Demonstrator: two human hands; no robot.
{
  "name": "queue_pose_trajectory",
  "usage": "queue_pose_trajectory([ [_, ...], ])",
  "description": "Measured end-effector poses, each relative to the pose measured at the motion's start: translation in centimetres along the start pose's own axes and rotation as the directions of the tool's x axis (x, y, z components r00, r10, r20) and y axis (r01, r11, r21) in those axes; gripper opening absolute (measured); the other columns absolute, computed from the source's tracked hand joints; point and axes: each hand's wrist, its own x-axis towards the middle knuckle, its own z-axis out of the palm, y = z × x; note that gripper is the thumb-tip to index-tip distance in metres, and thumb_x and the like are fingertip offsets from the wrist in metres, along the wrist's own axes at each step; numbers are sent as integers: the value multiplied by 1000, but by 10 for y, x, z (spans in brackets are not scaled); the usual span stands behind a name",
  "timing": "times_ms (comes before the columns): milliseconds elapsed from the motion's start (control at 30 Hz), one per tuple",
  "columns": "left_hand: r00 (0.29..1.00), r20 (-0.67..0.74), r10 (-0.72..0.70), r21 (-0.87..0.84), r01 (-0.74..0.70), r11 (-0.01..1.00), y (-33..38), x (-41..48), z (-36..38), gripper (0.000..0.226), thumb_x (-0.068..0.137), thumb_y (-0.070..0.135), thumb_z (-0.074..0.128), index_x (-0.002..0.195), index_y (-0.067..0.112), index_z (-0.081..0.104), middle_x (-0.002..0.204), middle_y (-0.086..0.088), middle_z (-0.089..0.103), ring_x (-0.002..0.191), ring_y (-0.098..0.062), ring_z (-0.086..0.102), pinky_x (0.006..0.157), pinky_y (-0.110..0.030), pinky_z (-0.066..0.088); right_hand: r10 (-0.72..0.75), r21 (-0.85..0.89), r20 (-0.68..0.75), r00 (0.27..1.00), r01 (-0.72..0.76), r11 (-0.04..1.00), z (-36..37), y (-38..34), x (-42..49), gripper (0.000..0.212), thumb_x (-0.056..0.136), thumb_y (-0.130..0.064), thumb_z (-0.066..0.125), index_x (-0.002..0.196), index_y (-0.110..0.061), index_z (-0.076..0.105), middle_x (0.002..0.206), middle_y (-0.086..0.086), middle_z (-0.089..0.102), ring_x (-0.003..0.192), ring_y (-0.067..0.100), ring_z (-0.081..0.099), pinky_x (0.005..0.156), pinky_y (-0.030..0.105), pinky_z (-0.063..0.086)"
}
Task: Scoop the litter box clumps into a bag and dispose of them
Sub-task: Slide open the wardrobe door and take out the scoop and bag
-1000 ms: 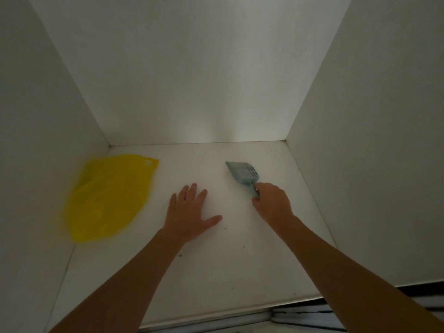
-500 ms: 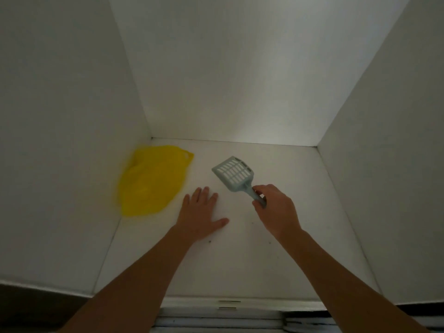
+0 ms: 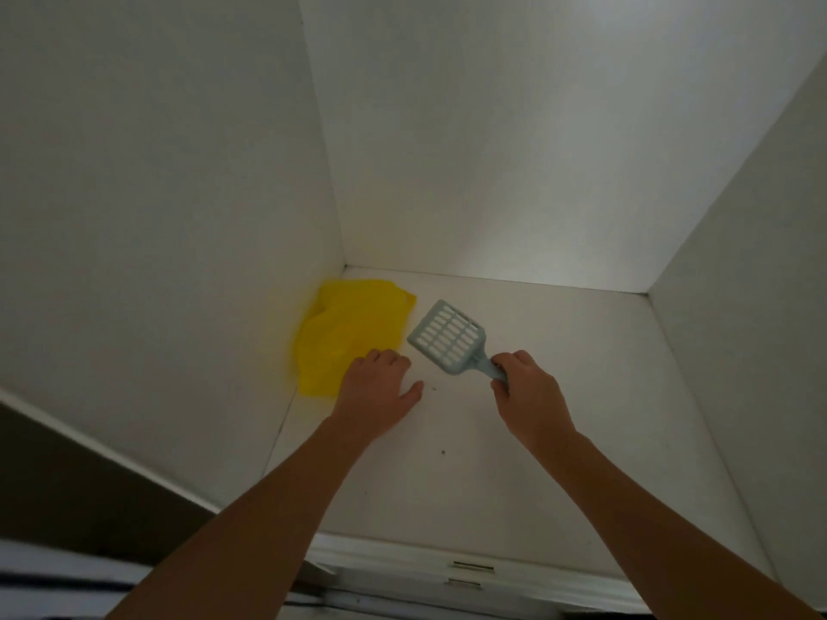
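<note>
A pale blue slotted litter scoop (image 3: 447, 337) is lifted off the white cabinet floor (image 3: 559, 418), its slotted head tilted up and facing me. My right hand (image 3: 528, 393) grips its handle. A yellow plastic bag (image 3: 349, 333) lies flat in the back left corner against the left wall. My left hand (image 3: 373, 387) rests on the floor with its fingertips curled at the bag's near edge; whether it pinches the bag does not show. No litter box is in view.
White walls close in the compartment on the left (image 3: 179, 261), back (image 3: 514, 149) and right (image 3: 760, 306). A few dark specks (image 3: 443, 452) lie on the floor. The front lip with metal hinges (image 3: 472, 568) runs along the bottom.
My right hand has lifted the scoop off the floor and turned its head up and leftward. My left hand has moved left to the bag's edge, fingers curling. The camera has swung to the right.
</note>
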Motion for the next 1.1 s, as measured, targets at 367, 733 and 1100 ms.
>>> queue_pose_trajectory([
  [367, 961, -77, -266, 89, 273, 958, -36, 40, -43, 64, 83, 54, 61, 136, 19, 51, 146, -11, 46, 130, -32, 44, 98, -43, 39, -26, -135, 60, 998, 34, 990, 2, 3, 22, 6, 97, -19, 53, 98, -14, 50, 76, -4, 51, 60, 17, 48, 55, 28, 37],
  [733, 802, 297, -518, 22, 537, 843, -49, 59, 1, 137, 61, 85, 65, 156, 28, -16, 162, -20, 9, 138, -40, 37, 103, -49, 41, 11, -132, 45, 999, -5, 991, 13, 14, 33, 9, 98, -25, 54, 100, -17, 52, 78, -3, 58, 64, 18, 57, 59, 34, 51],
  [1100, 897, 210, -388, -8, 398, 917, -39, 63, 25, 78, 83, 48, 64, 146, 15, 30, 136, -12, 48, 121, -33, 48, 91, -44, 43, 67, -86, 4, 998, -66, 994, 17, 27, 35, 11, 96, -24, 56, 103, -16, 53, 83, 1, 62, 68, 24, 60, 64, 40, 53],
])
